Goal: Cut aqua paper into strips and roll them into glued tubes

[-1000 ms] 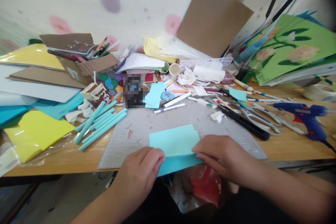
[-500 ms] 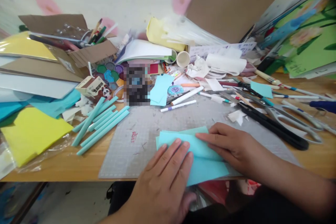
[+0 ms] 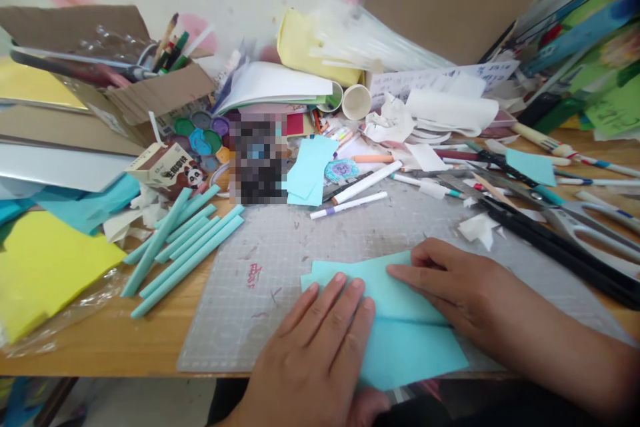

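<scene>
Blue paper (image 3: 400, 300), apparently in overlapping layers, on the mat (image 3: 225, 320) at the near edge of the counter (image 3: 155, 340); tubes (image 3: 187, 267) lie well apart to its left. For neat flattening, the left hand (image 3: 310, 353) would best bear down evenly as an anchor while the right hand (image 3: 465, 287) smooths outward; the part beyond the mat's near edge probably needs firmer support. Left: fingers extended, slightly spread, laid palm down across the paper, gripping nothing. Right: index finger extended, its tip on the upper layer, the others partly curled; whether they pinch the paper cannot be told.
</scene>
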`<state>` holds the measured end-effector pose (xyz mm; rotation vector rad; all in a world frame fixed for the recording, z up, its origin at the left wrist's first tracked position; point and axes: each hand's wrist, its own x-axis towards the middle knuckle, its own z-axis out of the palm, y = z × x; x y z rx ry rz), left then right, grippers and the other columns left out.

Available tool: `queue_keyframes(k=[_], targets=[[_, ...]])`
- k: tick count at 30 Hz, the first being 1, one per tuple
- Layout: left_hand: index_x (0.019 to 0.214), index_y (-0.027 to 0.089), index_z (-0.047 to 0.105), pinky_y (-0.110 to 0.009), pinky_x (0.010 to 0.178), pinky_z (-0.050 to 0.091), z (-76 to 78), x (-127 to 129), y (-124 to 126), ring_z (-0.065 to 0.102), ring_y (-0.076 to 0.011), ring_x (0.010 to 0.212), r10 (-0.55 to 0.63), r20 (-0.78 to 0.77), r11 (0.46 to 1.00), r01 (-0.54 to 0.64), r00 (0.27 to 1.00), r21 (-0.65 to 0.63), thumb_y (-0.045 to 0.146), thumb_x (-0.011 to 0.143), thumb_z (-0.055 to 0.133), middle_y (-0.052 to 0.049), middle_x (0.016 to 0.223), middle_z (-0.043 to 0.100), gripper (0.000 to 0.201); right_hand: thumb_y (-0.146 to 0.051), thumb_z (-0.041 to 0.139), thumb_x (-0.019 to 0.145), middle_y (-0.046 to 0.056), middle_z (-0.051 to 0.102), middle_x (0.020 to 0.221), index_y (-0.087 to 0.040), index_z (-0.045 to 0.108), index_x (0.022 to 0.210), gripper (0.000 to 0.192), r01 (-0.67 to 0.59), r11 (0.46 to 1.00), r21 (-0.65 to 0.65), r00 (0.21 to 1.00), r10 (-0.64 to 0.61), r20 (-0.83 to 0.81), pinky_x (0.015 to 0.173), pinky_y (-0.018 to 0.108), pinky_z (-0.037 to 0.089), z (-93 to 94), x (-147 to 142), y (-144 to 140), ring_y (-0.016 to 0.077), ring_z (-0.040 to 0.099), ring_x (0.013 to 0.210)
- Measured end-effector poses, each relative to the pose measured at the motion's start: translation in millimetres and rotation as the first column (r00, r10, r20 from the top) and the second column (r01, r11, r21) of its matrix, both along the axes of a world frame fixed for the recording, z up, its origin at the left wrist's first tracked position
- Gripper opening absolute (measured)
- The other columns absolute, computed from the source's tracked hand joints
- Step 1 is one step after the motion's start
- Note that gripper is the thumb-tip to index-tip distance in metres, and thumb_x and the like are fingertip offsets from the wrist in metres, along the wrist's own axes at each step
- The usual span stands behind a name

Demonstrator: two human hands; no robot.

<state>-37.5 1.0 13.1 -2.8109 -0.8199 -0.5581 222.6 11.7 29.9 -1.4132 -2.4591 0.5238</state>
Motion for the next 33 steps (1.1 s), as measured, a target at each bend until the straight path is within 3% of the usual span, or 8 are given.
queue_keyframes(k=[13, 19, 22, 25, 29, 33], targets=[[0.133, 0.008, 0.053, -0.042, 0.096, 0.048, 1.3, -0.2, 8.3, 0.051, -0.0301, 0.128, -0.051, -0.121, 0.994, 0.062, 0.991, 0.086, 0.055, 0.092, 0.048, -0.014, 0.137, 0.056, 0.063, -0.016, 0.046, 0.093, 0.004, 0.057, 0.085, -0.022, 0.063, 0.096, 0.019, 0.032, 0.999, 0.041, 0.995, -0.036, 0.097, 0.060, 0.027, 0.044, 9.2, -8.6, 0.7, 0.0167, 0.055, 0.068], [0.132, 0.010, 0.054, -0.043, 0.098, 0.045, -2.0, -0.9, 8.9, 0.052, -0.0296, 0.127, -0.047, -0.122, 0.991, 0.062, 0.991, 0.121, 0.054, 0.093, 0.046, -0.013, 0.136, 0.057, 0.060, -0.015, 0.044, 0.094, 0.013, 0.062, 0.115, -0.019, 0.064, 0.111, 0.027, -0.045, 0.961, 0.272, 0.991, 0.008, 0.133, 0.076, 0.039, 0.050, 8.6, -5.6, -3.0, 0.0266, 0.056, 0.094], [0.130, 0.010, 0.056, -0.043, 0.097, 0.045, -3.5, -0.5, 8.3, 0.054, -0.0300, 0.125, -0.041, -0.132, 0.989, 0.059, 0.990, 0.137, 0.056, 0.093, 0.045, -0.014, 0.134, 0.059, 0.059, -0.023, 0.046, 0.095, 0.011, 0.064, 0.114, -0.017, 0.063, 0.112, 0.025, -0.134, 0.932, 0.338, 0.989, 0.104, 0.106, 0.091, 0.048, 0.045, 13.1, -14.4, -12.1, 0.0289, 0.054, 0.103], [0.127, 0.010, 0.058, -0.042, 0.097, 0.044, -4.0, 0.4, 8.3, 0.055, -0.0296, 0.124, -0.040, -0.128, 0.988, 0.058, 0.991, 0.142, 0.056, 0.093, 0.044, -0.014, 0.133, 0.060, 0.059, -0.026, 0.043, 0.096, 0.008, 0.067, 0.110, -0.015, 0.062, 0.115, 0.029, -0.213, 0.924, 0.318, 0.974, 0.175, 0.144, 0.101, 0.048, 0.039, 14.1, -28.5, -24.7, 0.0271, 0.055, 0.104], [0.127, 0.010, 0.059, -0.043, 0.108, 0.030, -2.7, 1.5, 9.0, 0.056, -0.0290, 0.121, -0.046, -0.133, 0.984, 0.068, 0.990, 0.162, 0.060, 0.092, 0.043, -0.014, 0.132, 0.061, 0.063, -0.023, 0.044, 0.095, 0.009, 0.067, 0.114, -0.014, 0.065, 0.107, 0.026, -0.202, 0.893, 0.403, 0.972, 0.135, 0.190, 0.096, 0.045, 0.042, 5.8, -37.4, -36.0, 0.0268, 0.056, 0.104], [0.128, 0.010, 0.058, -0.049, 0.117, 0.006, 2.2, 2.3, 7.9, 0.056, -0.0307, 0.122, -0.054, -0.164, 0.987, 0.078, 0.985, 0.139, 0.063, 0.093, 0.042, -0.014, 0.134, 0.059, 0.066, -0.029, 0.047, 0.097, 0.005, 0.066, 0.117, -0.017, 0.064, 0.112, 0.027, -0.183, 0.867, 0.463, 0.968, 0.078, 0.237, 0.102, 0.050, 0.034, -1.4, -32.1, -41.1, 0.0304, 0.052, 0.115]])
